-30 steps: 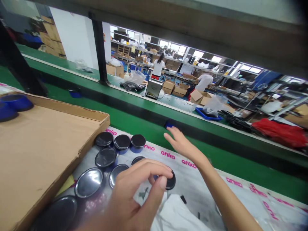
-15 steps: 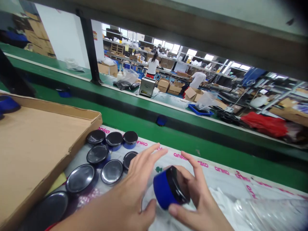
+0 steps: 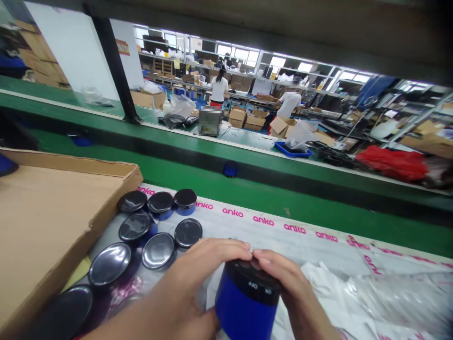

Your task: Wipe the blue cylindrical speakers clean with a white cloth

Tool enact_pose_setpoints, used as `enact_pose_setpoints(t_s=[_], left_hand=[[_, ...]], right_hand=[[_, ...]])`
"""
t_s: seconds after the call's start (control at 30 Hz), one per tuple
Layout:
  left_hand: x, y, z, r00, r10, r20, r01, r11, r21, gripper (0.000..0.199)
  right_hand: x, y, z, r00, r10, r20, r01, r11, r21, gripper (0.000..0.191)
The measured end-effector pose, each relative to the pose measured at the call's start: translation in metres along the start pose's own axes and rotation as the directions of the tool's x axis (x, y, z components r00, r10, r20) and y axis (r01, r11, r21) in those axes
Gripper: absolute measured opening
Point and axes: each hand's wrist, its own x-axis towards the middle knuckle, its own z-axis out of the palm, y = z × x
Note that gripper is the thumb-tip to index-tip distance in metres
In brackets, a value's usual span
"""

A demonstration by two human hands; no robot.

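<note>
Between my two hands is a blue cylinder (image 3: 246, 309) with a black top marked OFF and ON. My left hand (image 3: 198, 278) curls round its left side, fingertips over the top and thumb low on the side. From the right, my right hand (image 3: 293, 283) wraps the black top, its fingertips almost meeting the left ones; its thumb is hidden. Several similar black-topped blue cylinders (image 3: 158, 250) stand left of my hands on the white printed sheet (image 3: 215, 222). The lower end of the held cylinder is cut off by the frame.
A shallow cardboard box (image 3: 53, 198) fills the left side. Clear plastic wrapping (image 3: 399, 297) lies at the right. Beyond the sheet runs a green belt (image 3: 177, 174) carrying a blue item (image 3: 230, 169). Two people in white tops (image 3: 219, 88) are in the background.
The cylinder has turned from tilted sideways to nearly upright, with its lettering showing, and is lower. My left hand has closed onto it, joining the right hand.
</note>
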Motion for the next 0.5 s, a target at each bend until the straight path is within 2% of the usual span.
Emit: enact_pose_setpoints(t_s=[0.07,0.2,0.3,0.4,0.47,0.5], left_hand=[[0.000,0.001,-0.002,1.000,0.014,0.027,-0.014,1.000,-0.014,0.069],[0.005,0.005,-0.002,0.999,0.025,0.030,-0.023,0.997,-0.067,0.069],[0.008,0.008,-0.001,0.999,0.001,0.053,0.004,0.996,-0.090,0.068],[0.007,0.008,0.000,0.999,-0.014,0.045,0.019,0.994,-0.109,0.069],[0.005,0.007,0.002,0.999,-0.037,0.037,0.040,0.994,-0.097,0.066],[0.004,0.006,0.003,0.998,-0.054,0.029,0.057,0.995,-0.086,0.066]], right_hand=[[-0.004,0.009,-0.002,0.996,-0.075,0.050,0.079,0.993,-0.088,0.062],[-0.002,0.012,-0.003,0.983,-0.136,0.126,0.158,0.968,-0.193,0.072],[0.005,-0.002,-0.002,0.995,-0.079,0.066,0.086,0.990,-0.115,0.064],[0.010,-0.018,0.003,0.998,0.054,0.016,-0.054,0.998,-0.028,0.056],[0.011,-0.025,0.010,0.995,0.104,0.005,-0.103,0.990,-0.096,0.062],[0.011,-0.027,0.014,0.994,0.113,-0.003,-0.112,0.982,-0.151,0.072]])
